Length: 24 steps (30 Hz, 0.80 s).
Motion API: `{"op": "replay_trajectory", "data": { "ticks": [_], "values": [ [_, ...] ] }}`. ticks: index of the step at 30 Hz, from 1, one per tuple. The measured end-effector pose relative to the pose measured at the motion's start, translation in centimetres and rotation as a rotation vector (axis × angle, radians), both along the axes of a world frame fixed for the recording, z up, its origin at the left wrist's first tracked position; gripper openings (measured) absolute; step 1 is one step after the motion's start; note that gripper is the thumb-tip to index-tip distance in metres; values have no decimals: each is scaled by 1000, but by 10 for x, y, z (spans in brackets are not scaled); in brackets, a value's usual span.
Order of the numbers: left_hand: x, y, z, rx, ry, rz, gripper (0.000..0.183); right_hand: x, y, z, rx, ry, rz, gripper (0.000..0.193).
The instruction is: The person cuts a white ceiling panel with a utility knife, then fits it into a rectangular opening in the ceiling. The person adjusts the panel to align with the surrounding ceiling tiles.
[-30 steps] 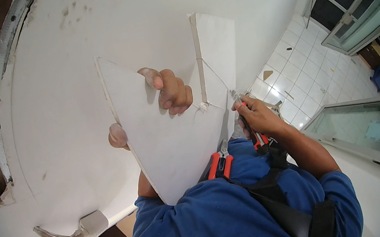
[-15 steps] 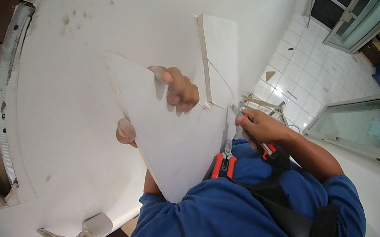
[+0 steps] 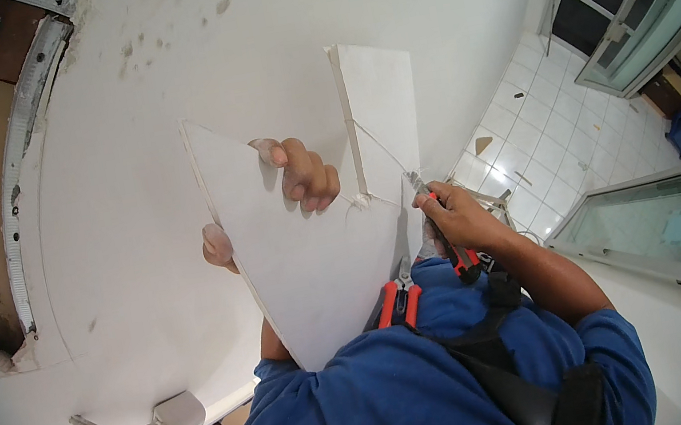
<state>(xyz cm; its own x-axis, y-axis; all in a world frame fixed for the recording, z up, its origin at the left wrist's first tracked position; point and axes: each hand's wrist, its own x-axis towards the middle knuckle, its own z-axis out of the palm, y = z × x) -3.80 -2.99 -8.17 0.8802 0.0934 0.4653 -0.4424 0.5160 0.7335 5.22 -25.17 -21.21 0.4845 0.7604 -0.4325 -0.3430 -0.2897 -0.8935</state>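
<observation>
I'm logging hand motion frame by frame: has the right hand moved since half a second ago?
Yes: the right hand has shifted toward the top of the picture, judged against the brown scrap on the floor.

Single view: wide fisheye, head-worn, looking down over blue shirt [image 3: 365, 411] to left hand [image 3: 304, 173] and right hand [image 3: 460, 218], close in. White tiled floor [image 3: 553, 127] farther off, right side.
</observation>
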Motion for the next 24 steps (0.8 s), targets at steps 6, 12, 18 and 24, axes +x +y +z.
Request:
{"op": "replay_trajectory", "data": {
  "ticks": [6, 12, 18, 24],
  "values": [
    [2, 9, -4, -1, -35, -80, 95, 1, 6, 4, -13, 17, -18, 30],
    [6, 14, -6, 14, -74, -167, 95, 0, 6, 8, -29, 21, -1, 31],
    [3, 11, -5, 24, -94, -153, 100, 10, 3, 19, -57, -4, 85, 31],
    [4, 8, -1, 43, -57, -143, 99, -5, -7, 13, -36, 5, 136, 30]
  ]
}}
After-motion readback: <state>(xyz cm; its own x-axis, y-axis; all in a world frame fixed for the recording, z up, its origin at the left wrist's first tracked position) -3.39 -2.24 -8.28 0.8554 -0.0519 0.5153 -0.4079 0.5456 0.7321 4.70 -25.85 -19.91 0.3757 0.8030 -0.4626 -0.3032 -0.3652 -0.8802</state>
